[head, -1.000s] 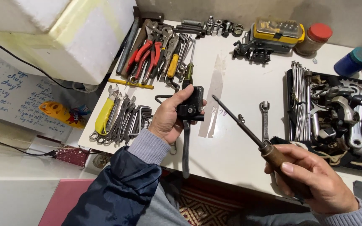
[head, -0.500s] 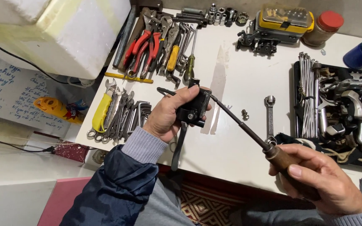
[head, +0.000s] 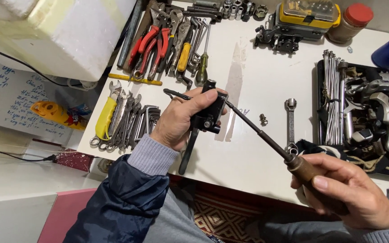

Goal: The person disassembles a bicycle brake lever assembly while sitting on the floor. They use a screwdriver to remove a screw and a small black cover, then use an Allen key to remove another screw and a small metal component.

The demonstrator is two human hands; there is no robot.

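Black metal lever part [head: 205,118] was clamped in left hand [head: 183,119], steadied above white table [head: 248,153]; right hand [head: 352,191] gripped long wooden-handled screwdriver [head: 271,141], tip meeting it.

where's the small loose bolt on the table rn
In the head view, the small bolt lies on the white table, right of centre, between the screwdriver shaft and the flat spanner.

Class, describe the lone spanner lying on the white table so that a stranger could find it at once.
Start at the white table and find the black tray of metal parts on its right side. Just left of the tray lies a short silver spanner, pointing away from the person, a small bolt beside it. Unlike the heaped wrenches far left, it lies alone.
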